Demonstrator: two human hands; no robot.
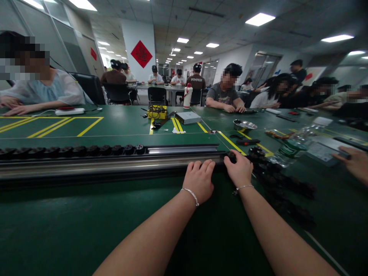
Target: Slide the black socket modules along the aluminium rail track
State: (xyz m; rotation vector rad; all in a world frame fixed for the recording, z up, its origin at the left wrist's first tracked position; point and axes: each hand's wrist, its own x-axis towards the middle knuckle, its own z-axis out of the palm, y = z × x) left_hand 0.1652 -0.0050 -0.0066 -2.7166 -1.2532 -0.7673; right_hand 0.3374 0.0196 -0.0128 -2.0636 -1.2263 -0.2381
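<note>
A long black rail with a shiny metal channel (115, 164) lies across the green table in front of me. My left hand (199, 180) has its fingers curled over the near side of this rail, close to its right end. Just right of it, my right hand (239, 168) pinches a small dark round part (230, 156) at the rail's end; the fingers partly cover it. A row of black round pieces (99, 150) sits along a second rail behind. To the right of my hands, a heap of similar black pieces (283, 182) lies on the table.
A plastic bottle (296, 143) stands at the right near a grey box (323, 151) and another person's hand (355, 163). Farther back are a metal bowl (244, 124), black-and-orange pliers (247, 141), a yellow basket (157, 112) and a silver box (188, 117). People sit across the table.
</note>
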